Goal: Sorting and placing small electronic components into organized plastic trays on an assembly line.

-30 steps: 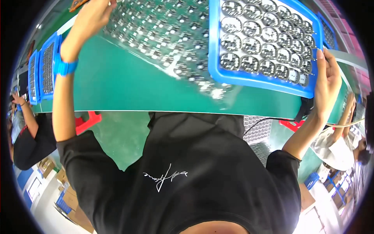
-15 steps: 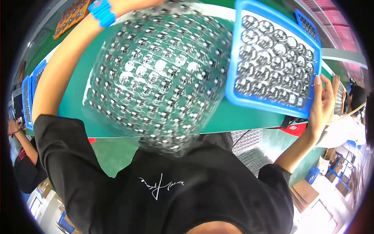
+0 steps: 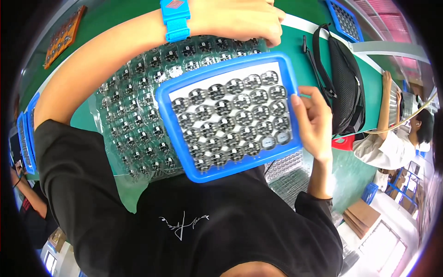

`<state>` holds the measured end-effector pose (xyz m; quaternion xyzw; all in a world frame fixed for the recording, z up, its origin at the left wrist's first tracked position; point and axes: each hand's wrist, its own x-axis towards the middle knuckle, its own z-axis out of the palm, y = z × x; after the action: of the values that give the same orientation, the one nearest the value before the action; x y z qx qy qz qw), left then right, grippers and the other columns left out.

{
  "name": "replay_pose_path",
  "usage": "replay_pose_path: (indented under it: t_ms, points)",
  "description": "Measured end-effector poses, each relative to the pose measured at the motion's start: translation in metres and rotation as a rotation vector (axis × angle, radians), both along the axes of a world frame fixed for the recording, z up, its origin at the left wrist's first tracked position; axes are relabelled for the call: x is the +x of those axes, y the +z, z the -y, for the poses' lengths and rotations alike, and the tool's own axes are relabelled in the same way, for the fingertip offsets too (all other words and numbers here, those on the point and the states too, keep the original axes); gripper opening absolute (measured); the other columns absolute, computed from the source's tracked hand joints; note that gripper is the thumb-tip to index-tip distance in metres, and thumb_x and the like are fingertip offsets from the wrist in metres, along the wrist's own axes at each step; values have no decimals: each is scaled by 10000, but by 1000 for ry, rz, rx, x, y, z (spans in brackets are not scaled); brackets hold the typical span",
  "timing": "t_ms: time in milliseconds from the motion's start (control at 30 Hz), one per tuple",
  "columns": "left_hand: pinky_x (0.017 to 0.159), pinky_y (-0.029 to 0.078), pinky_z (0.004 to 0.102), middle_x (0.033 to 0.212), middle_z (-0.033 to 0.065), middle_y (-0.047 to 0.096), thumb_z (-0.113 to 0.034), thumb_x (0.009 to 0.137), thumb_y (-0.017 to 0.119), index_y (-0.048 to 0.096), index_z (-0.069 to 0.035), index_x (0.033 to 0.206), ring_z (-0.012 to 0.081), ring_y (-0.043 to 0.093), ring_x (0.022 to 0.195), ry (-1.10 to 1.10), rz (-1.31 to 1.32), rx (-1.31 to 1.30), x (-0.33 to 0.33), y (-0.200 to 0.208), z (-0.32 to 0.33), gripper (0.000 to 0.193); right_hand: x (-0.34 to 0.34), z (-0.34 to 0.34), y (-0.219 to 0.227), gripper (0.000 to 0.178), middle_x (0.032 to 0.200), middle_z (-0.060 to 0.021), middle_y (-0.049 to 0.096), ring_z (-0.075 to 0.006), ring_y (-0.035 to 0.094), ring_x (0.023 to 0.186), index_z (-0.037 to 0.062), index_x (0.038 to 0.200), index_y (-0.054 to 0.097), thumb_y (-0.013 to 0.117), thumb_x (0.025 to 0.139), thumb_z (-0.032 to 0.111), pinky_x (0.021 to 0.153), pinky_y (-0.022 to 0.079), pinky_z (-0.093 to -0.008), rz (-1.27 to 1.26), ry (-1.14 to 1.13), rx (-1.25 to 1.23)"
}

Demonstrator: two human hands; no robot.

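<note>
In my right hand [image 3: 316, 122] is the right rim of a blue plastic tray [image 3: 221, 70], the thumb lying along the edge. Rows of round, shiny, dark-and-silver parts [image 3: 224, 107] sit on the tray's white base; two at the near right corner look whitish. The blue tray is tilted above a larger clear plastic tray [image 3: 129, 124] with many small shiny parts, and hides its right portion. My left hand [image 3: 258, 23], with a blue band on the wrist, reaches across the far side. Its fingers are curled down at the clear tray's far right corner; their tips are hidden.
A black mesh bag [image 3: 346, 87] with straps lies on the green table [image 3: 290, 44] to the right. Behind it is another blue tray [image 3: 344, 21]. An orange rack [image 3: 64, 37] stands far left. More blue trays [image 3: 27, 134] and co-workers flank both sides.
The blue tray has moved left and nearer, now over the clear tray. My left hand has come right into view along the far edge. The black bag is now uncovered.
</note>
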<state>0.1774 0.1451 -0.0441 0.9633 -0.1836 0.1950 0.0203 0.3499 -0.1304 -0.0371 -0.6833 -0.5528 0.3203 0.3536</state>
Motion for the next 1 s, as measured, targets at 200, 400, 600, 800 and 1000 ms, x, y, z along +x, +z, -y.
replay_pose_path:
  t_ms: [200,400,600,800,1000]
  points:
    - [921,506,439,1042,117,696,-155,986,678,715,-68,1100,301,661,1071,301,63,-231,-28,24,7,148,-16,7,9,124,761,-75,697,-42,599,628,-30,1056,617,670,1076,80,539,447,-274,-18,-69,-27]
    - [869,545,466,1035,175,685,-172,1015,686,708,-2,1102,380,680,982,703,-60,-384,-95,42,25,192,3,-10,21,156,821,-37,603,-59,538,657,8,961,670,741,1035,125,546,379,-264,309,153,35]
    - [827,556,487,1006,189,692,-234,970,731,739,11,1039,394,696,937,781,-55,-536,-73,24,31,255,26,-128,26,253,810,-63,627,-156,608,757,10,1155,739,801,980,182,669,487,-322,528,407,421]
    - [816,590,527,942,252,743,-190,843,757,790,5,892,446,737,906,988,-155,-405,-33,11,26,204,23,-216,-3,258,944,-235,722,-432,709,908,19,1010,790,716,880,229,817,556,-513,633,644,371]
    - [758,578,519,893,234,729,-136,867,738,786,10,858,425,735,852,977,74,-394,-38,33,47,154,24,-186,15,126,865,-180,700,-393,685,785,8,935,798,763,896,122,714,547,-444,447,488,567]
